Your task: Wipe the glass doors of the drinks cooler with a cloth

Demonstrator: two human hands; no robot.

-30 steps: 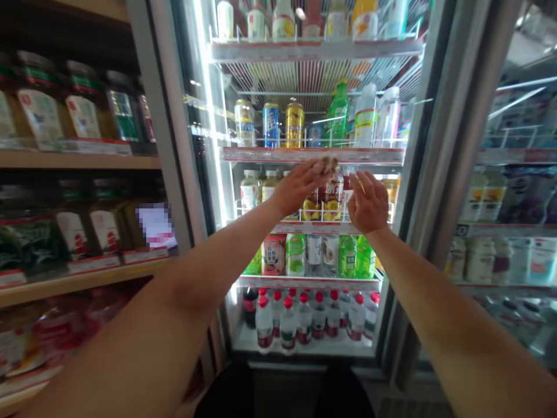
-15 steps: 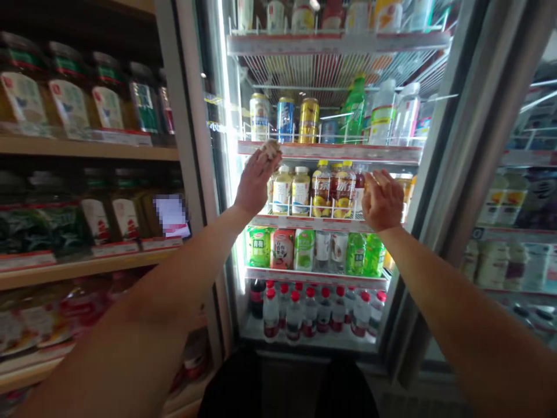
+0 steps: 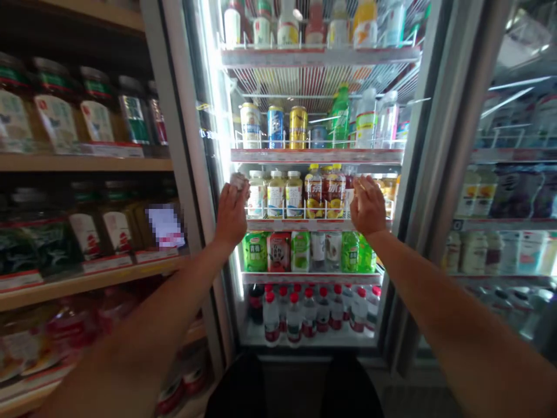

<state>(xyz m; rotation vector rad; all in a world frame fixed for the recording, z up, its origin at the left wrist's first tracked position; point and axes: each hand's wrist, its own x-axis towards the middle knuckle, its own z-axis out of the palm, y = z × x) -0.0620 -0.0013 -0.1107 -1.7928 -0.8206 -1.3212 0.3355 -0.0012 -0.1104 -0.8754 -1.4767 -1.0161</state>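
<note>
My left hand (image 3: 232, 215) is closed on a crumpled, pale cloth (image 3: 239, 180) pinched at its fingertips. It is raised at the left side of a lit drinks fridge, in front of the row of pale-yellow bottles (image 3: 275, 194). My right hand (image 3: 369, 204) is raised on the right, its fingers curled together beside the dark tea bottles with yellow caps (image 3: 335, 191). What it holds, if anything, is hidden. Light streaks and reflections lie across the fridge front, as on glass. I cannot tell whether either hand touches it.
Cans (image 3: 298, 128) and bottles fill the fridge shelf above; green cartons (image 3: 255, 251) and red-capped water bottles (image 3: 294, 316) stand below. Wooden shelves (image 3: 87, 164) with large bottles flank the left, where a blurred bright screen (image 3: 165, 225) sits. A metal frame (image 3: 461, 128) and another fridge are right.
My left hand has moved left and down with the cloth, from the can shelf's edge to the side of the bottles. My right hand has shifted slightly left; the view has shifted too.
</note>
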